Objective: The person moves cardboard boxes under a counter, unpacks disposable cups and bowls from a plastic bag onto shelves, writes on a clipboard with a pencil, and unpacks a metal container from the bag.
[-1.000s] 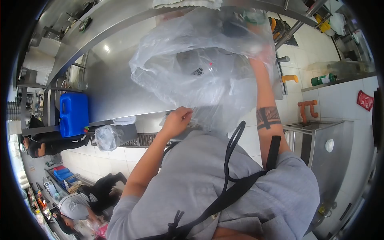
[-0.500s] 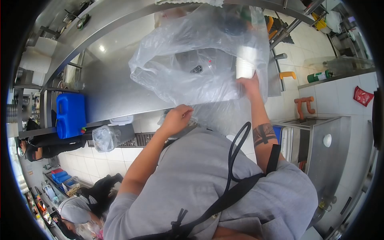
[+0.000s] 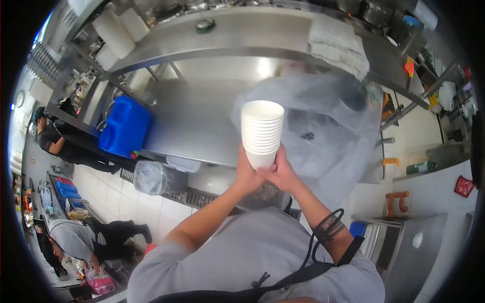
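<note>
A stack of white cups [image 3: 262,132] stands nearly upright between my two hands, over the front edge of the steel table [image 3: 202,111]. My left hand [image 3: 246,170] is wrapped round the left side of the stack's lower end. On the right side, my right hand [image 3: 281,171] grips the same lower end, its thumb near my left hand. A large clear plastic bag [image 3: 328,146] lies crumpled on the table to the right of the cups, with dark printing on something inside it.
A blue jug [image 3: 125,126] stands at the table's left end. Folded white cloths [image 3: 338,45] lie on the steel shelf [image 3: 242,38] above. A bin with a clear liner [image 3: 150,178] is below left. Two people are at the left, one standing [image 3: 55,139], one bending [image 3: 81,240].
My right hand has brought the cup stack out of the bag and leftward in front of me. My left hand has moved up and taken hold of it too. The view has shifted upward.
</note>
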A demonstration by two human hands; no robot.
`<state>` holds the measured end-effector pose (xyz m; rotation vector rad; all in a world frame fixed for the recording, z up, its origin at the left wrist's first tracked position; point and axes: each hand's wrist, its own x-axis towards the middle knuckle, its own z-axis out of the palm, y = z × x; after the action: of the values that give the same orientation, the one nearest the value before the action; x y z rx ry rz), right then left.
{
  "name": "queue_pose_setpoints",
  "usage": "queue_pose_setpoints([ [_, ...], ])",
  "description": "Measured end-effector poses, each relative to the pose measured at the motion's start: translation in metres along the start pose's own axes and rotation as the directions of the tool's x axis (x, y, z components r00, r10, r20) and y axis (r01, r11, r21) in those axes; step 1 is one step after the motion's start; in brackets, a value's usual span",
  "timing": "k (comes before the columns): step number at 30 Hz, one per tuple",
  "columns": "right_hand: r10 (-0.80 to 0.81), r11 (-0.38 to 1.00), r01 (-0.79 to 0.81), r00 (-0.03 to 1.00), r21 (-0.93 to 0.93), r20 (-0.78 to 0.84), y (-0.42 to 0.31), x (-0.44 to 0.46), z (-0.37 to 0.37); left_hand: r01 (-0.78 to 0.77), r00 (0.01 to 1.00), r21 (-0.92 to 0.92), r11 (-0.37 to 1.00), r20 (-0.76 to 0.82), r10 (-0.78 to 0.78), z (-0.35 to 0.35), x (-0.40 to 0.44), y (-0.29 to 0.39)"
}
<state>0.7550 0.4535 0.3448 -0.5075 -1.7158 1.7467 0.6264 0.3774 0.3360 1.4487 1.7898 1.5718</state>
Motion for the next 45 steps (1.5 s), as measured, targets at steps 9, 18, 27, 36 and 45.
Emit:
queue_pose_setpoints([
  [9, 0.182, 0.965, -0.128, 0.957, -0.230, 0.227, -0.008, 0.041, 0.137, -0.257, 0.794, 0.089, 0.962, -0.549, 0.263, -0.279, 0.090, -0.017],
  [18, 0.578, 0.662, -0.404, 0.811, -0.632, 0.087, 0.052, 0.001, 0.188, 0.020, 0.811, 0.613, 0.790, -0.472, 0.345, -0.499, 0.210, -0.025],
  [27, 0.552, 0.647, -0.453, 0.833, -0.614, -0.033, 0.079, -0.020, 0.193, 0.045, 0.925, 0.838, 0.543, -0.240, 0.293, -0.539, 0.389, 0.018],
  [36, 0.602, 0.544, -0.630, 0.753, -0.554, -0.265, 0.082, -0.072, 0.185, 0.037, 0.967, 0.941, 0.337, -0.119, 0.227, -0.519, 0.537, -0.008],
  [45, 0.607, 0.467, -0.677, 0.713, -0.569, -0.351, 0.110, -0.109, 0.181, 0.085, 0.944, 0.977, 0.193, -0.141, 0.299, -0.499, 0.594, -0.054],
])
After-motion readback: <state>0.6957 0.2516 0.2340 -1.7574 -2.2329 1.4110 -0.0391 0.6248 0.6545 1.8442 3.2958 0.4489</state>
